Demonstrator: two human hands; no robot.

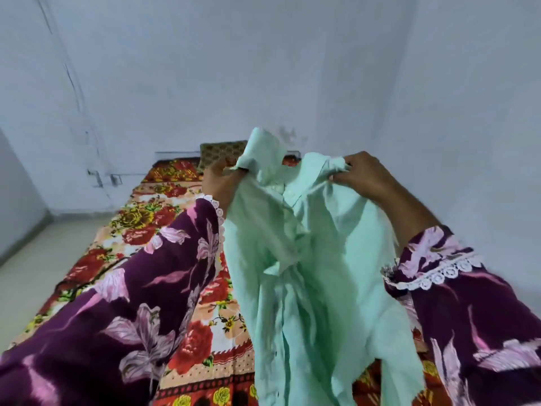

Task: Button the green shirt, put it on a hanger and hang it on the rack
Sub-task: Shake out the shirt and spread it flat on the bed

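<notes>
I hold the pale green shirt (pixel 316 259) up in the air in front of me, above the bed. My left hand (pixel 219 180) grips the fabric near the collar on the left, where a corner sticks up. My right hand (pixel 366 174) pinches a bunched bit of the shirt's top edge on the right. The shirt hangs down crumpled between my arms, its button placket running down the middle. No hanger or rack is in view.
A bed with a red and yellow floral sheet (pixel 164 218) stretches away below the shirt. A patterned pillow (pixel 219 153) lies at its far end against the pale wall. Light floor (pixel 44 259) runs along the bed's left side.
</notes>
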